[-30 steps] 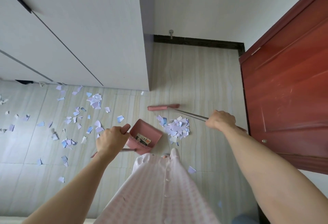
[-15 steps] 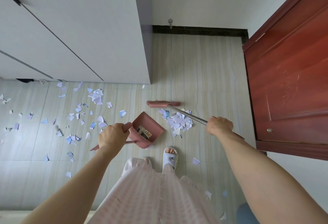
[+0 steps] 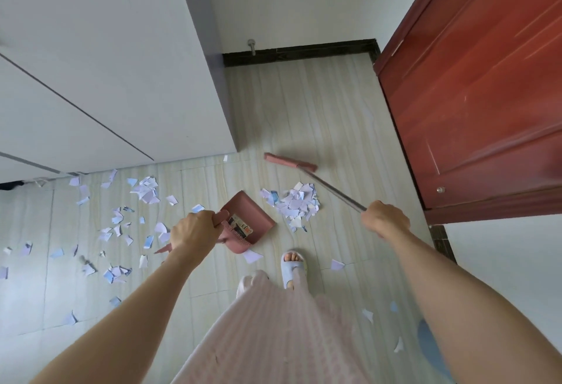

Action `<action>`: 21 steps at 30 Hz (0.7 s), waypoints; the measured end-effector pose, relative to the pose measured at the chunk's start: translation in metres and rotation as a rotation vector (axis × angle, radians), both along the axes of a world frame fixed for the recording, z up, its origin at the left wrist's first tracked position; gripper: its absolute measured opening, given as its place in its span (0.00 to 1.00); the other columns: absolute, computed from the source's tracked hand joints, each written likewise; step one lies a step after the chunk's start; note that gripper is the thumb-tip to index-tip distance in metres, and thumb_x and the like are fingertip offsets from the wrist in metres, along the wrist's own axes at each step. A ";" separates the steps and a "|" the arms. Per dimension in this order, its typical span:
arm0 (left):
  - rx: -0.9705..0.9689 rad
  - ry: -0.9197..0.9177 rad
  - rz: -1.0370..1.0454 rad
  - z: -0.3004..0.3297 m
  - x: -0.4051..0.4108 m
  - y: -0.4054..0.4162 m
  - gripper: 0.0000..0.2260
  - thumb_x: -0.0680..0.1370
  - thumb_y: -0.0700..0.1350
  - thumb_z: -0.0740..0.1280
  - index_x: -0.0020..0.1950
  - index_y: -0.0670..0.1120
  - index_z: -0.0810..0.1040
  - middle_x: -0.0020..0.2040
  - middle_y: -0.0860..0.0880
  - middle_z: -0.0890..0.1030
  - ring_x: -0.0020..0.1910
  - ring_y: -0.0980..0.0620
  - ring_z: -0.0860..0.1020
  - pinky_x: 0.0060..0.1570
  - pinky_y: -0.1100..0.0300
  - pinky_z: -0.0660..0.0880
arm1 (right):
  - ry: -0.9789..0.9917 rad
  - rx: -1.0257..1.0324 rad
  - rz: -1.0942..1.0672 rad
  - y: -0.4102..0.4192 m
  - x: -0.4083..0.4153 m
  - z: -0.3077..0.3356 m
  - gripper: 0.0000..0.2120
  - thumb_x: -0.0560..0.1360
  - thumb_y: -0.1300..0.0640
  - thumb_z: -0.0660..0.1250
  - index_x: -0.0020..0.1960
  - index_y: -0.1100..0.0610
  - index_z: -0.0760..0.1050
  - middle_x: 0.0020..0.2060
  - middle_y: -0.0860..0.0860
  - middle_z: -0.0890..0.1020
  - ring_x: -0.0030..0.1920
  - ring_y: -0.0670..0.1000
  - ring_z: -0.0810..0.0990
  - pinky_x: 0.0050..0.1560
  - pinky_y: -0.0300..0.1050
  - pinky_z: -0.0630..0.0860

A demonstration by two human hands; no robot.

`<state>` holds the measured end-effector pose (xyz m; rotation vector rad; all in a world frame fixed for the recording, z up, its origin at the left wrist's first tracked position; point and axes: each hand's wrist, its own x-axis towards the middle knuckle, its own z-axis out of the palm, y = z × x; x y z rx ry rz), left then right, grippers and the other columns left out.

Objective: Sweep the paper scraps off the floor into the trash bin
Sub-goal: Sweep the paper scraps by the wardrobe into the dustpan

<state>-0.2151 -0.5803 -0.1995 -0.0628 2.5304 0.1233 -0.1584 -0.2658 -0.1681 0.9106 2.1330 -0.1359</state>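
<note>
A heap of white and blue paper scraps (image 3: 296, 202) lies on the tiled floor in front of my feet. Left of it stands a pink dustpan (image 3: 255, 218), its handle gripped by my left hand (image 3: 194, 230). My right hand (image 3: 384, 221) grips the metal shaft of a pink broom; the broom head (image 3: 290, 162) sits beyond the heap, toward the door. Many more scraps (image 3: 121, 225) are scattered over the floor to the left. No trash bin is in view.
A white cabinet (image 3: 106, 79) fills the upper left and a red wooden door (image 3: 474, 94) stands open on the right. A metal doorstop (image 3: 251, 46) sticks out of the far skirting. My slippered foot (image 3: 293, 265) is just behind the heap; stray scraps (image 3: 368, 315) lie lower right.
The broom head has swung away from the heap, farther toward the door. The view has tilted down, so my feet and more floor show. Both hands keep their grips.
</note>
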 end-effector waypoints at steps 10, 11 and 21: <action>0.006 0.118 -0.084 -0.006 -0.016 0.002 0.17 0.77 0.50 0.56 0.30 0.46 0.69 0.31 0.46 0.74 0.35 0.42 0.74 0.36 0.58 0.68 | -0.121 -0.176 -0.313 -0.046 0.037 -0.024 0.12 0.76 0.69 0.54 0.35 0.63 0.68 0.12 0.56 0.73 0.10 0.49 0.69 0.16 0.31 0.67; 0.007 0.124 -0.094 -0.005 -0.016 0.003 0.18 0.78 0.51 0.56 0.30 0.47 0.69 0.30 0.47 0.73 0.34 0.43 0.74 0.36 0.59 0.68 | -0.152 -0.195 -0.316 -0.050 0.037 -0.024 0.15 0.76 0.69 0.56 0.31 0.63 0.68 0.13 0.58 0.74 0.12 0.49 0.71 0.21 0.32 0.72; 0.022 0.172 -0.104 -0.006 -0.028 -0.001 0.20 0.79 0.50 0.55 0.28 0.46 0.68 0.27 0.47 0.70 0.33 0.42 0.72 0.35 0.58 0.66 | -0.047 -0.316 -0.185 -0.074 0.023 -0.031 0.21 0.81 0.59 0.52 0.32 0.63 0.69 0.23 0.55 0.75 0.23 0.53 0.74 0.26 0.38 0.68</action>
